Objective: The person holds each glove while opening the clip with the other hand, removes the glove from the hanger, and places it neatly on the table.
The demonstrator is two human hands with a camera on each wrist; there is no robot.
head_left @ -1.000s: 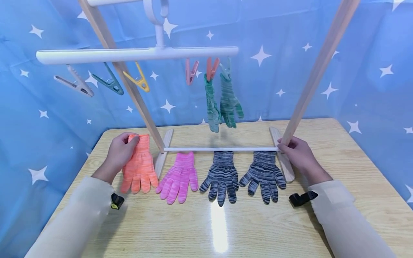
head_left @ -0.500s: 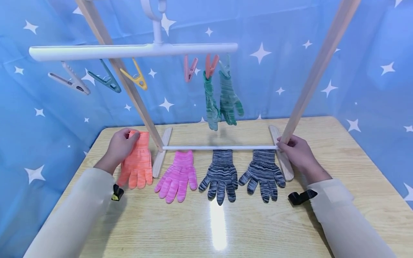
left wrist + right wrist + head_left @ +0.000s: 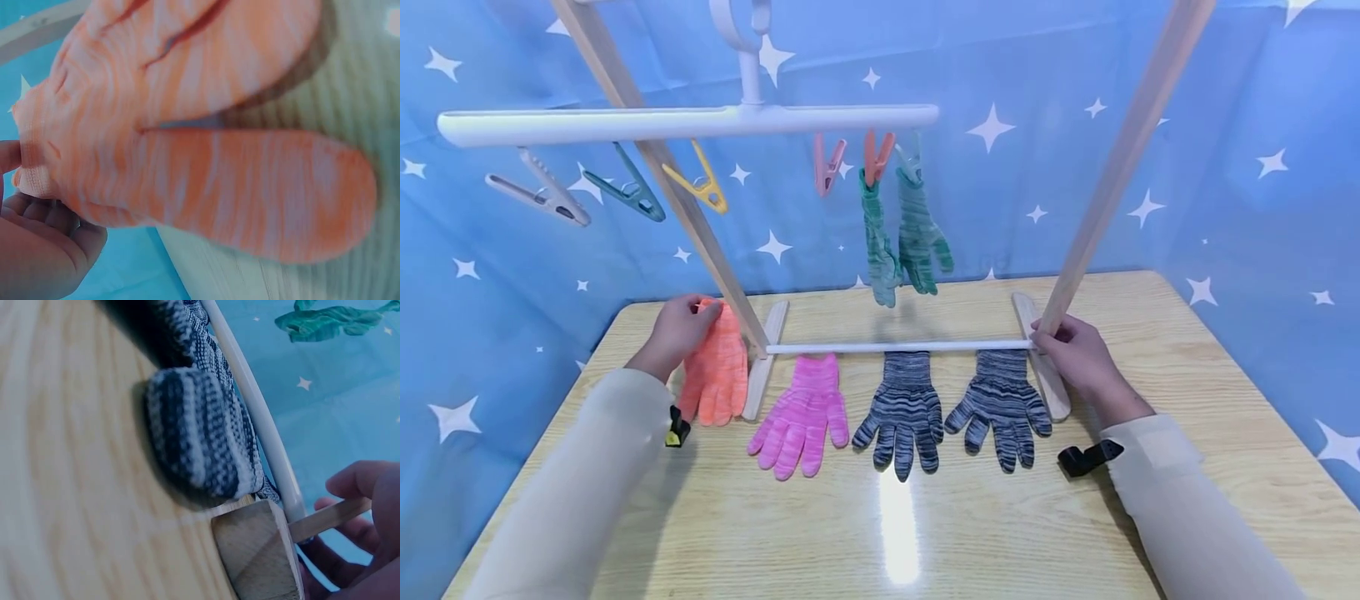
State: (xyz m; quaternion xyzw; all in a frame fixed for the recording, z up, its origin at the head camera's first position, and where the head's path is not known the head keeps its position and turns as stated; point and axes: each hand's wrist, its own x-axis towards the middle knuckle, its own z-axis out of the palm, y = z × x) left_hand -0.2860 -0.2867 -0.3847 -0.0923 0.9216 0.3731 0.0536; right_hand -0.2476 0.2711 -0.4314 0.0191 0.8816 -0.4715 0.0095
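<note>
Shifting farther from the worktop's [image 3: 797, 542] near edge than a second ago, the mottled orange knitted glove [image 3: 718, 367] now sits just beside the slanting left wooden post [image 3: 707, 250], its fingers toward the person. The left hand [image 3: 673, 333] pinches it by the cuff; whether the fingertips touch the worktop, I cannot tell. The right hand [image 3: 1078, 358] is as it was, wrapped round the foot of the right wooden post [image 3: 1120, 167]. For the work, this seems to mean the orange glove alone is being handled while the frame is steadied.

Counting gloves: one orange; one mottled pink knitted glove [image 3: 805, 408] and two grey-and-black striped knitted gloves [image 3: 906, 408] flat on the worktop, near the slim white lower bar [image 3: 887, 347]; two mottled green knitted gloves [image 3: 919, 225] hanging. Six in view.

Six plastic clips hang from one white hanger [image 3: 625, 125]. Four are bare: the pale grey clip [image 3: 561, 204], dark green clip [image 3: 636, 200], yellow clip [image 3: 709, 196] and pink clip [image 3: 826, 171]. The coral clip [image 3: 874, 158] and pale green clip [image 3: 912, 162] each hold one green glove. Two posts stand on two flat wooden feet [image 3: 1052, 387].
</note>
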